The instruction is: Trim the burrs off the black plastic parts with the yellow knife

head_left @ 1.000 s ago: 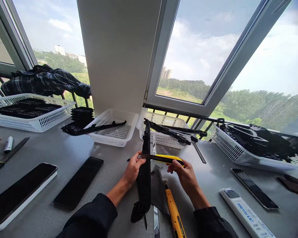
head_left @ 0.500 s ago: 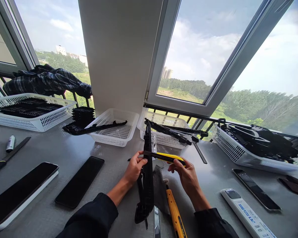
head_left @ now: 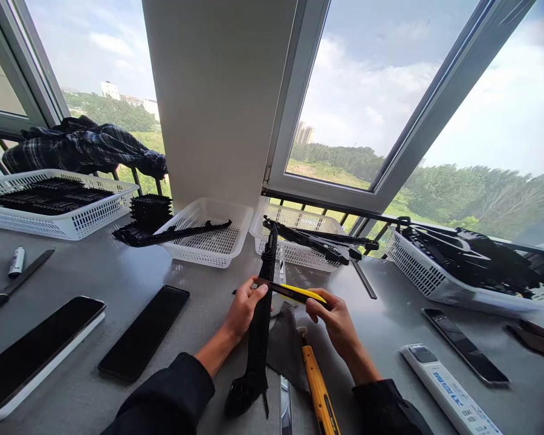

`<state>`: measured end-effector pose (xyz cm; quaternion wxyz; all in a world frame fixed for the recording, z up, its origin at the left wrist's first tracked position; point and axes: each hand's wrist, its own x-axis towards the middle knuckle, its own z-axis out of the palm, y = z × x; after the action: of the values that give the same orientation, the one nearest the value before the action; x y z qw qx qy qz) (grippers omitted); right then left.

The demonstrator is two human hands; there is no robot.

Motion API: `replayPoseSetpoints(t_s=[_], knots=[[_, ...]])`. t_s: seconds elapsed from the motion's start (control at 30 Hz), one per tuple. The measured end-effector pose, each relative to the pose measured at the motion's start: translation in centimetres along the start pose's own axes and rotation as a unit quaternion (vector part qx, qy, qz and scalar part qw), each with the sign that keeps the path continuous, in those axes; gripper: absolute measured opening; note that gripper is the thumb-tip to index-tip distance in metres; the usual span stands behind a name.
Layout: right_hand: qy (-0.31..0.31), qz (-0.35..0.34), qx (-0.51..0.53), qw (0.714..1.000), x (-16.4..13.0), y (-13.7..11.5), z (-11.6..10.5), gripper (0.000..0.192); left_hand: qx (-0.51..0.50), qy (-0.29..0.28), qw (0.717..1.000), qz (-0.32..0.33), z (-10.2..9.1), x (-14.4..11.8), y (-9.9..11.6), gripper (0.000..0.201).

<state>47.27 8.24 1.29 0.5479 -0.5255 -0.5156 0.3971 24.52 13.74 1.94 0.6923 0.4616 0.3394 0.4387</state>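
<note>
My left hand (head_left: 243, 309) grips a long black plastic trim piece (head_left: 257, 344) near its middle, thumb on top. The piece runs from the middle basket's edge down toward me, its wide end lowest. In my right hand (head_left: 334, 314) is a yellow and black utility knife (head_left: 299, 293), held by its handle. Its front end lies across the black piece beside my left thumb; whether the blade's edge touches the plastic I cannot make out. A dark grey cloth (head_left: 286, 341) and a yellow-handled tool (head_left: 318, 386) lie beneath and between my hands.
White baskets (head_left: 208, 257) line the window side, several holding black plastic parts (head_left: 308, 238). Phones (head_left: 145, 332) lie left and right on the grey table (head_left: 190, 362). At far left are a file (head_left: 27, 272) and a small white tube (head_left: 17, 261); a white box (head_left: 448, 386) lies right.
The black piece's lower end has swung left and its face has turned. My right hand and the knife have shifted slightly left and down, with the knife tilting more.
</note>
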Motion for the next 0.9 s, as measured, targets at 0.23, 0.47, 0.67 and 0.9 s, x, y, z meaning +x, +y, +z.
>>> replayPoseSetpoints(t_s=[0.23, 0.47, 0.67, 0.9], knots=[[0.085, -0.027, -0.060, 0.994, 0.4, 0.3, -0.4, 0.047, 0.017, -0.015, 0.999, -0.023, 0.2, -0.1, 0.2, 0.054], [0.139, -0.071, -0.130, 0.979, 0.6, 0.8, -0.9, 0.044, -0.003, -0.017, 1.000, -0.018, 0.4, -0.2, 0.1, 0.047], [0.110, -0.079, -0.155, 0.979, 0.4, 1.1, -0.2, 0.045, 0.016, -0.011, 1.000, -0.011, 0.3, 0.0, -0.1, 0.050], [0.149, -0.134, -0.214, 0.956, 0.4, 0.8, -0.5, 0.037, 0.018, -0.017, 0.999, -0.024, 0.2, 0.2, -0.1, 0.045]])
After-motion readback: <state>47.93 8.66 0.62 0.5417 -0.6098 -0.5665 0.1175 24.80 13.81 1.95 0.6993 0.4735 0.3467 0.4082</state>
